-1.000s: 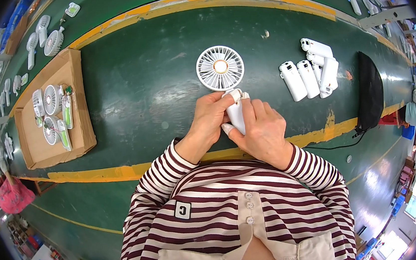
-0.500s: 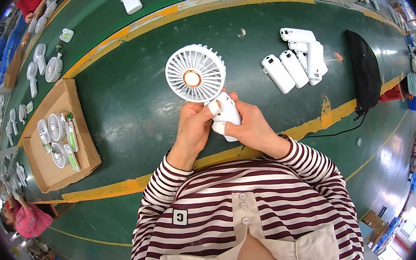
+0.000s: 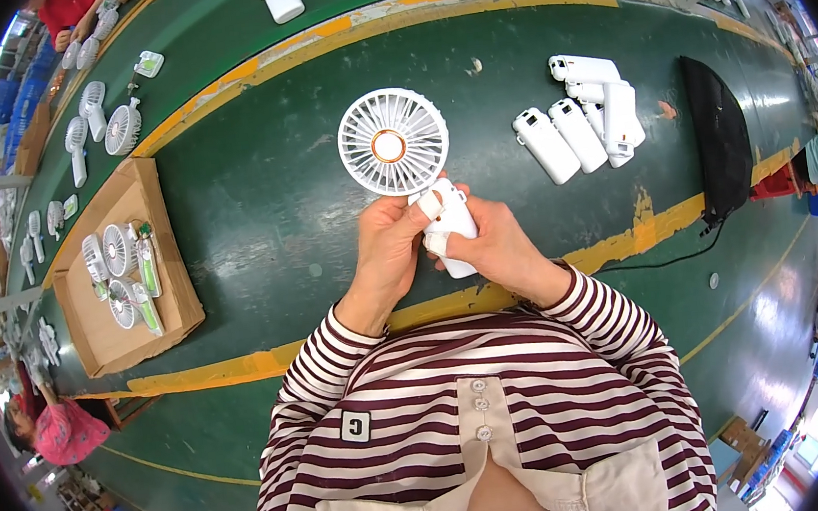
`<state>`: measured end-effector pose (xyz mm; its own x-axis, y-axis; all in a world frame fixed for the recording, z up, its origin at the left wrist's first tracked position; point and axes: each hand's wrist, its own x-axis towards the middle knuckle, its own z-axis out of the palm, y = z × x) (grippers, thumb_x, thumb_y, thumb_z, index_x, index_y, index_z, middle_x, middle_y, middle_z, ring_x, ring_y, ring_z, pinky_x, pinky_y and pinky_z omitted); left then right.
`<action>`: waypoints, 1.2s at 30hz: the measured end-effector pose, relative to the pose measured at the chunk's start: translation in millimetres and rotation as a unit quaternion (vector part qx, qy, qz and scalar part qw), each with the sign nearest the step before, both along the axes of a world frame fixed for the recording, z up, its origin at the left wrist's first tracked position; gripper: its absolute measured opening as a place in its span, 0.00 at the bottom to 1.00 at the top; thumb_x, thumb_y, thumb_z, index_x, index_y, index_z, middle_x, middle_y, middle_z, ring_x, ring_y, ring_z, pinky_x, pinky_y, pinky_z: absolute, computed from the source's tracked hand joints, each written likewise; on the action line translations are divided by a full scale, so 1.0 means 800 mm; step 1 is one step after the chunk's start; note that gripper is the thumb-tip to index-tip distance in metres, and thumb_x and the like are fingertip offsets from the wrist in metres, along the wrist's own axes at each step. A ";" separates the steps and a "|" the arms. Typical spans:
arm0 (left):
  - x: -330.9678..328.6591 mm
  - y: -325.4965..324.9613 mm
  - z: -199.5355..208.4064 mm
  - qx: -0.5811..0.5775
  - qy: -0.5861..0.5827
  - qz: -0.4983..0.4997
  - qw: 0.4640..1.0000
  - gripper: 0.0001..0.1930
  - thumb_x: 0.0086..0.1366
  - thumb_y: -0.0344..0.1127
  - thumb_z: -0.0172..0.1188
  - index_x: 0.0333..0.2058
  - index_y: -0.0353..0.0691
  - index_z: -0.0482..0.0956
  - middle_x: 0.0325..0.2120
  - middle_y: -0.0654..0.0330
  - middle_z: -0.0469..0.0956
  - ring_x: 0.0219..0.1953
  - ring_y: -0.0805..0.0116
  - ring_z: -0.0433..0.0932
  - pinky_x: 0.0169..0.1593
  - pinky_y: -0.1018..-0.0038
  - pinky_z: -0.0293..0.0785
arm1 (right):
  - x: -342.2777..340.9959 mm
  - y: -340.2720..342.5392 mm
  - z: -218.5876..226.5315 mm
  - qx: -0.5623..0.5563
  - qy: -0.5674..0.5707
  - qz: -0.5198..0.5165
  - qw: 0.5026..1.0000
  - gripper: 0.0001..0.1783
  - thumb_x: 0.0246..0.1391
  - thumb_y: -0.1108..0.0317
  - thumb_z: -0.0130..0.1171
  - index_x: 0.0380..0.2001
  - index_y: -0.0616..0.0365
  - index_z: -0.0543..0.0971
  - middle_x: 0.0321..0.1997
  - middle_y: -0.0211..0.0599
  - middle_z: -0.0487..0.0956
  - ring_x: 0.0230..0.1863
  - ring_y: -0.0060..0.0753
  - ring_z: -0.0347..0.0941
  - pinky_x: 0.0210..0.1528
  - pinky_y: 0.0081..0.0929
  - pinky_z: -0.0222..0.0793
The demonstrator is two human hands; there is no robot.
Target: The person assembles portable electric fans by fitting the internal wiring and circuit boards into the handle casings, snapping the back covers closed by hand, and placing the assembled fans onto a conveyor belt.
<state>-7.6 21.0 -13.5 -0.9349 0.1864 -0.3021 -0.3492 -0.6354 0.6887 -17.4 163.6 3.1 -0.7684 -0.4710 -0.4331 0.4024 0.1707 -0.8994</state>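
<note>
A white handheld fan [image 3: 393,144] with a round grille and an orange ring at its hub is held over the green bench, its head pointing away from me. My left hand [image 3: 390,242] grips the fan's handle near the neck, with a white-wrapped thumb on its face. From the other side my right hand [image 3: 495,247] closes on the lower handle, its thumb, also wrapped in white, pressed on it. The fingers behind the handle are mostly hidden. To the right lies a group of white handle casings [image 3: 578,134], some stacked on others.
A cardboard tray [image 3: 185,282] with several fan parts stands at the left. A black pouch [image 3: 719,142] with a cord lies at the right. Beyond the yellow-edged divider, a green belt [image 3: 201,34] carries more white fans [image 3: 124,128]. Other people are at the far left and right.
The fan has turned slightly and shifted a little to the right in my hands. Fans on the belt beyond have moved to the right. Both hands keep their grip.
</note>
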 end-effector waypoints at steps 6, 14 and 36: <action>0.001 0.000 -0.001 -0.004 0.027 -0.026 0.999 0.21 0.56 0.26 0.56 0.50 0.31 0.65 0.44 0.51 0.74 0.35 0.72 0.76 0.30 0.81 0.74 | -0.002 0.001 0.002 -0.044 -0.028 -0.041 0.998 0.13 0.47 0.76 0.51 0.38 0.69 0.71 0.30 0.37 0.76 0.28 0.23 0.74 0.31 0.20 0.73; 0.014 0.001 -0.012 -0.019 0.038 0.018 0.999 0.19 0.56 0.25 0.54 0.48 0.29 0.67 0.40 0.51 0.76 0.32 0.72 0.76 0.27 0.80 0.73 | 0.009 -0.006 -0.003 -0.080 -0.058 -0.062 0.993 0.12 0.46 0.75 0.51 0.36 0.68 0.71 0.28 0.37 0.75 0.25 0.24 0.73 0.27 0.19 0.71; -0.261 0.012 0.013 -0.477 0.190 0.099 0.852 0.24 0.43 0.31 0.63 0.42 0.34 0.72 0.29 0.59 0.76 0.27 0.69 0.75 0.29 0.73 0.72 | 0.024 0.048 -0.045 0.014 0.285 0.016 0.958 0.19 0.47 0.67 0.59 0.42 0.67 0.72 0.24 0.38 0.78 0.20 0.24 0.72 0.25 0.21 0.69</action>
